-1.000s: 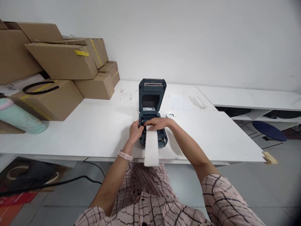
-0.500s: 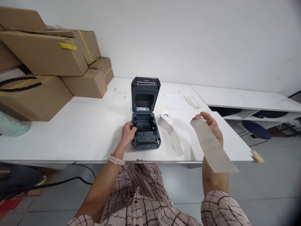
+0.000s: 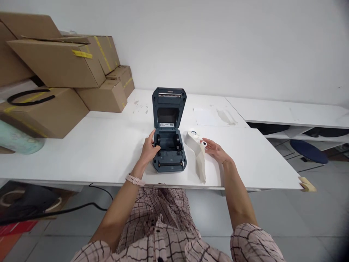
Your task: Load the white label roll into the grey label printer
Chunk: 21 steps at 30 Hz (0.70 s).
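- Printer (image 3: 170,158): lid up, on the surface (image 3: 114,153) before you.
- Your left hand (image 3: 148,150) grasps its left side, thumb over the rim.
- Your right hand (image 3: 216,151) has fingers at the small roll (image 3: 202,147); I can't tell whether they grip it.
- Large roll (image 3: 188,137): between printer and small roll.
- Boxes (image 3: 62,65), bottle (image 3: 23,136): far left.

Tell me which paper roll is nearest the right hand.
The front roll, with the dark core opening, at the fingers of the right hand. The back roll, with a blue ring at its core, sits farther left.
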{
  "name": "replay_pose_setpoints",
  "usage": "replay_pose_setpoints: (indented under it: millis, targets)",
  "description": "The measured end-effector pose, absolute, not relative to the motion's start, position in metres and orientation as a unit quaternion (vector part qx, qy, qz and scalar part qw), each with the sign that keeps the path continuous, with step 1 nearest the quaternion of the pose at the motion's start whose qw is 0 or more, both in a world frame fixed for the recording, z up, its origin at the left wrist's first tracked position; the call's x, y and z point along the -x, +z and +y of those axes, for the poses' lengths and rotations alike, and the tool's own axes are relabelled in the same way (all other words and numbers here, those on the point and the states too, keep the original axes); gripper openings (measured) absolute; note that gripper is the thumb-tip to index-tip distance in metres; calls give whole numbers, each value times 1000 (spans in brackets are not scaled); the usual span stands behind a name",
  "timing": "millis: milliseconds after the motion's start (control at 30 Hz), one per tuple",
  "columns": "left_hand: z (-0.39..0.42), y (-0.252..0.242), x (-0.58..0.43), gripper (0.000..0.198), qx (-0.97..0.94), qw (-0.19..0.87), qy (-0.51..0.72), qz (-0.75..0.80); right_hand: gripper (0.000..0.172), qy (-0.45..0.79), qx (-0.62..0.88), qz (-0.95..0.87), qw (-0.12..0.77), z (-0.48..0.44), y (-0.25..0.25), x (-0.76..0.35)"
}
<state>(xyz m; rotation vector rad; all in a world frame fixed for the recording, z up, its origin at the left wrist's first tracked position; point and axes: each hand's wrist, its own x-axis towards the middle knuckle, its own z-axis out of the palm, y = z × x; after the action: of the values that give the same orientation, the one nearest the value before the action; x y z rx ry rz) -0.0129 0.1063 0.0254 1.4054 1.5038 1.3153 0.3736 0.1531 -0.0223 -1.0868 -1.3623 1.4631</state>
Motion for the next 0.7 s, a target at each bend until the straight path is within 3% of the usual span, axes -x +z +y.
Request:
replay_pose_setpoints:
  millis: [167, 333, 433, 533, 700]
  targets:
    - [112, 24, 11, 63, -538, 357, 521, 559, 62, 572, 481, -516, 418, 142, -14, -390]
    - [108, 19, 3, 31, -482, 342, 593, 546, 56, 501, 477, -557, 459, 143, 18, -396]
    - [106, 18, 0, 28, -450, 348, 602, 560, 55, 472, 457, -605, 451, 154, 46, -388]
    - [105, 17, -1, 29, -415, 366, 607, 571, 62, 467, 448, -660, 381, 172, 67, -370]
    - [106, 15, -2, 29, -401, 386, 614, 560, 89, 472, 481, -711, 200, 208, 77, -338]
